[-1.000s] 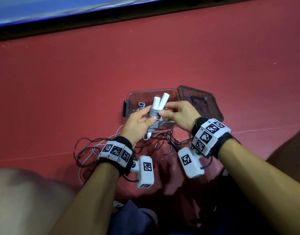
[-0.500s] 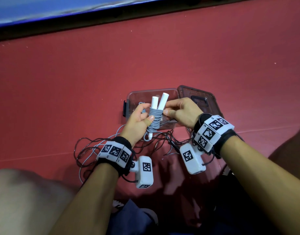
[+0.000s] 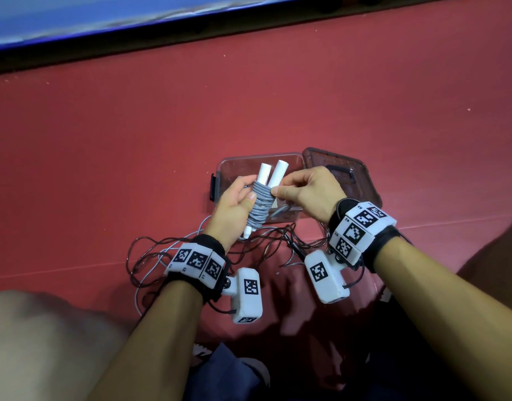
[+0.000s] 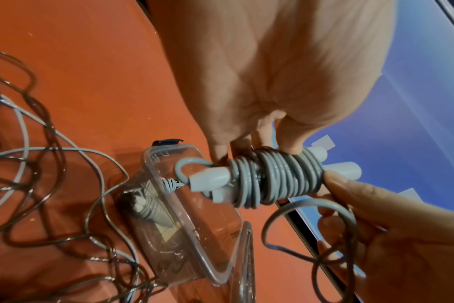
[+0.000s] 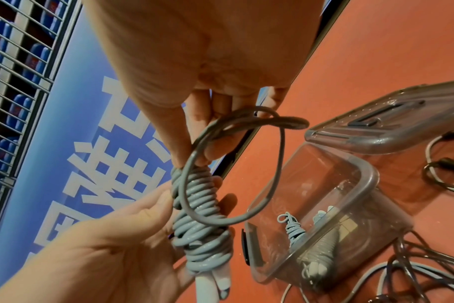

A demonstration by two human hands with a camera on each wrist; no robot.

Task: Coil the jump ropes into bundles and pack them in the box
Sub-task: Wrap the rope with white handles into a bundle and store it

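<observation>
The open box [image 3: 289, 217] sits just beyond my hands, one bundle already inside. My left hand [image 3: 234, 209] grips the wound jump rope [image 3: 259, 209], handles pointing away toward it; my right hand [image 3: 304, 192], nearer the lid [image 3: 362, 175], pinches the last loose loop [image 5: 236, 170]

A red floor [image 3: 133, 140] filled most of the scene, matte and faintly scuffed, with a thin pale seam running across it near the bottom. Along the far edge ran a dark strip, and beyond it a blue banner [image 5: 91, 123] with large white characters. Behind the banner, at far left, stood a metal railing [image 5: 13, 61] before rows of blue seats [image 5: 3, 37].
</observation>
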